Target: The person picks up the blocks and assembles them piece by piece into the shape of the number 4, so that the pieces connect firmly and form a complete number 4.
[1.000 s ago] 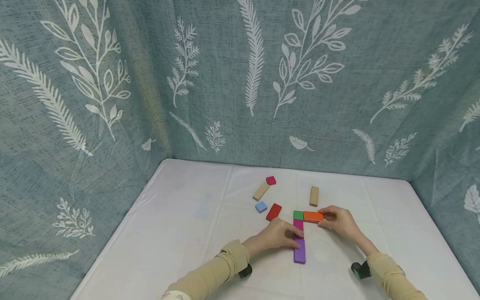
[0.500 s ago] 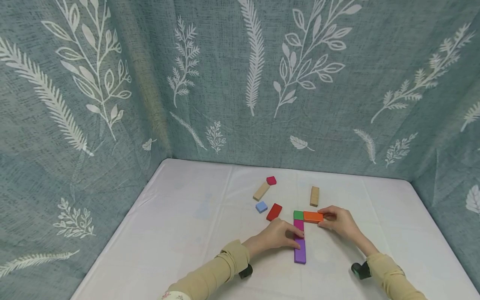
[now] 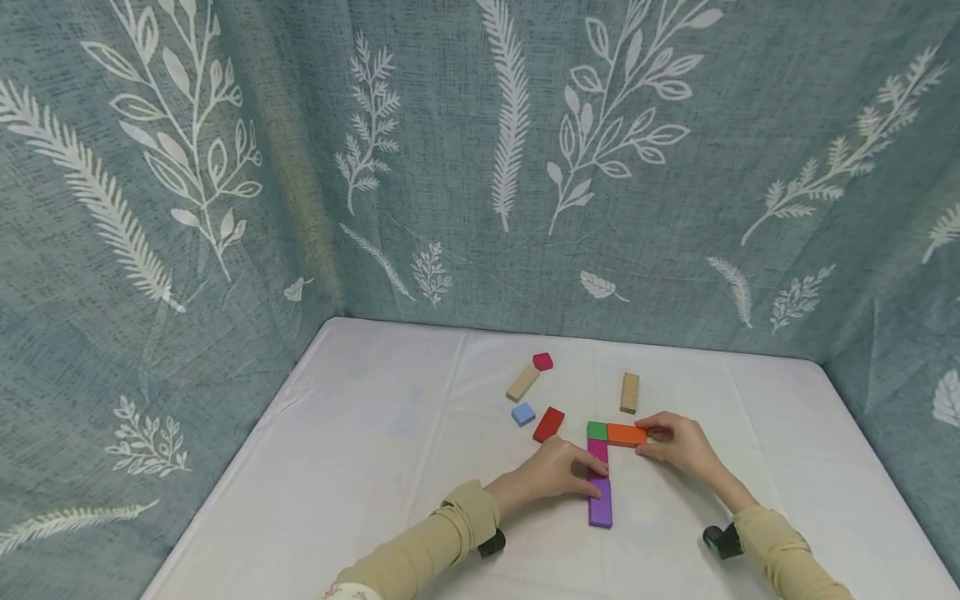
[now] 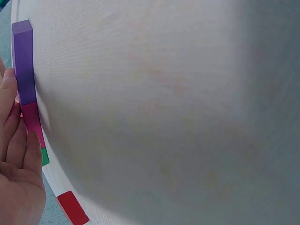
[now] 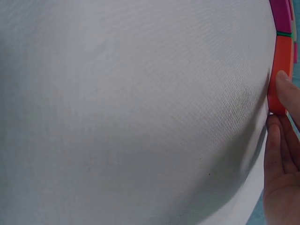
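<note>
In the head view, my left hand lies over the row, its thumb on the purple block and a finger reaching across the magenta block. A green block caps the far end of that row. An orange block touches the green one on its right, lying crosswise. My right hand pinches the orange block's free end. In the right wrist view, a thumb lies on the orange block, with other fingers by its end. The left wrist view shows the purple block meeting the magenta block.
Beyond the left hand lie a red block, a light blue block, a plain wooden block and a small crimson block. Another wooden block lies behind the orange one. A patterned curtain hangs behind the white table.
</note>
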The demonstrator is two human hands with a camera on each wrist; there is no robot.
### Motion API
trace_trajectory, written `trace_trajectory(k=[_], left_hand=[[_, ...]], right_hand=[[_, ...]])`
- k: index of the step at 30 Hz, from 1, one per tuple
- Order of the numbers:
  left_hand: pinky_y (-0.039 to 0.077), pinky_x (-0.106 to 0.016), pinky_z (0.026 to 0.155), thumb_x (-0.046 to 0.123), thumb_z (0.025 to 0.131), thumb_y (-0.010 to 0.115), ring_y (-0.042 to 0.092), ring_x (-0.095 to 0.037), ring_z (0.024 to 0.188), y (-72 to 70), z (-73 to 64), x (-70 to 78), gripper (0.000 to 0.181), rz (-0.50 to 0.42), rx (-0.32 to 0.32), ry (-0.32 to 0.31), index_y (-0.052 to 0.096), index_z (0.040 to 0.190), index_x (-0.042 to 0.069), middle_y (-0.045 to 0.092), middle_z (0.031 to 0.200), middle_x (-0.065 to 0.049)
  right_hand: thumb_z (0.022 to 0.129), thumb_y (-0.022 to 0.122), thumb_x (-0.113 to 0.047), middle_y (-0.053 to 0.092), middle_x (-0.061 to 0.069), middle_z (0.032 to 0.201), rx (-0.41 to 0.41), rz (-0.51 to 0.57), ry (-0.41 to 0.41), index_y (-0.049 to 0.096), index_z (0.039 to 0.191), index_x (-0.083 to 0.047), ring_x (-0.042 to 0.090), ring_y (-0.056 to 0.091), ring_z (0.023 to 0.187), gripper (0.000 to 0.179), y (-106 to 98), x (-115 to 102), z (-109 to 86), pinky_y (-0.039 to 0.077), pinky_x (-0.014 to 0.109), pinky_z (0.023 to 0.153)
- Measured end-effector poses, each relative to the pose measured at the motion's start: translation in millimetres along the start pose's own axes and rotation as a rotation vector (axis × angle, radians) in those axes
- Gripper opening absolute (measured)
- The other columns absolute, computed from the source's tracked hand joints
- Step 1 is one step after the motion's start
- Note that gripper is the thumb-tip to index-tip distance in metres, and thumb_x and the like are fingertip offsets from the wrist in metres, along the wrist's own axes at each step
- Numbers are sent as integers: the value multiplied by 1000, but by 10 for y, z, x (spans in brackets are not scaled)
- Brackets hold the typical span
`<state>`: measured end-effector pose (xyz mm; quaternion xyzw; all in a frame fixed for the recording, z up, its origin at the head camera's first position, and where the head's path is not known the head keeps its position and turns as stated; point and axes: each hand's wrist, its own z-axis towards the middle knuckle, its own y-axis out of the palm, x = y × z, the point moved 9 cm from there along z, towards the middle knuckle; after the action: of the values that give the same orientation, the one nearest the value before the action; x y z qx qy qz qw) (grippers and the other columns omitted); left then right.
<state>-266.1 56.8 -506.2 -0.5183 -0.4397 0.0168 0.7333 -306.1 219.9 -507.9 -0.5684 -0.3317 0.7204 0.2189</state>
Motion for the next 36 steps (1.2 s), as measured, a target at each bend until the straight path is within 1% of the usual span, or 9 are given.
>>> trace_trajectory(k=[8,12,17,23,36], left_hand=[[45,-10,88,25,78,78,63,0,105,-3,0,0,33,-1,4,-6,73,109,17,73,106,8],[45,-9,87,25,78,78,63,0,105,-7,-1,5,33,0,6,-6,73,109,16,73,106,8],[45,-9,87,26,78,78,63,0,105,-11,0,6,33,1,5,-17,73,109,17,73,106,8],[45,-9,87,26,78,78,63,0,105,-6,0,4,33,0,5,-18,73,109,17,73,105,8],[45,-10,89,26,77,78,63,0,106,-9,-4,5,33,6,4,-24,73,108,17,73,106,8]], right_hand=[[74,79,-9,69,15,103,6,-10,10,69,106,-1,27,67,91,34,-1,6,-2,56,33,79],[74,79,-9,69,15,102,8,-6,3,69,105,0,28,67,91,34,-7,-8,-6,56,34,79],[75,78,-10,69,15,104,-5,-7,17,69,107,-1,28,67,93,34,-5,-5,-6,56,35,80],[76,78,-10,69,16,105,-16,-12,16,68,108,0,29,66,94,35,-5,-18,0,55,38,81],[76,79,-16,69,17,107,-35,-3,30,67,110,1,29,66,95,40,-7,-34,10,55,37,83]])
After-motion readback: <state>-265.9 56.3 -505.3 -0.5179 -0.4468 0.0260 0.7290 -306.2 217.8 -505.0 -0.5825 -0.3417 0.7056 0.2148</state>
